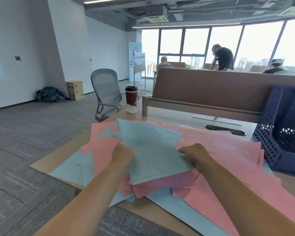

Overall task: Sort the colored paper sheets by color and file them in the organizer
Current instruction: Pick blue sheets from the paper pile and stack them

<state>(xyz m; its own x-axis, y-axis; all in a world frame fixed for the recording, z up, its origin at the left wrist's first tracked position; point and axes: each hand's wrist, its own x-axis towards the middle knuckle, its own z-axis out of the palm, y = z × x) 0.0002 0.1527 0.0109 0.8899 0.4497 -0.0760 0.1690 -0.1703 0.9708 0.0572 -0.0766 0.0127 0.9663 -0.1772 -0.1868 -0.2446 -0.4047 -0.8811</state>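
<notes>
- Two hands share one grip in the head view. Our left hand (124,155) curls round the left edge of the blue stack (153,150), and our right hand (195,155) pinches its right edge. The stack sits on top of the heap, between our wrists.
- Under and around both hands, pink sheets (228,150) and loose blue sheets (70,169) lie fanned and overlapping across the table (46,160). The pink ones spread widest to the right of our right hand.
- Left of our left hand, a bare strip of tabletop runs out to the table's left edge, with carpet past it. The loose blue sheets reach that edge near our left forearm.
- Beyond both hands, a band of bare tabletop lies between the heap and the brown divider (211,86). A lidded coffee cup (131,97) stands there, beyond our left hand, close to the table's edge.
- Beyond our right hand, a black oval cable port (225,129) sits in the tabletop, just past the pink sheets.
- Right of our right hand stands the dark blue organizer (283,137), with latticed walls and upright partitions. Pink sheets run up to its base. Its inside is blurred, so we cannot tell what it holds.
- A grey office chair (106,94) stands on the floor past the table's far left edge, beyond our left hand.
</notes>
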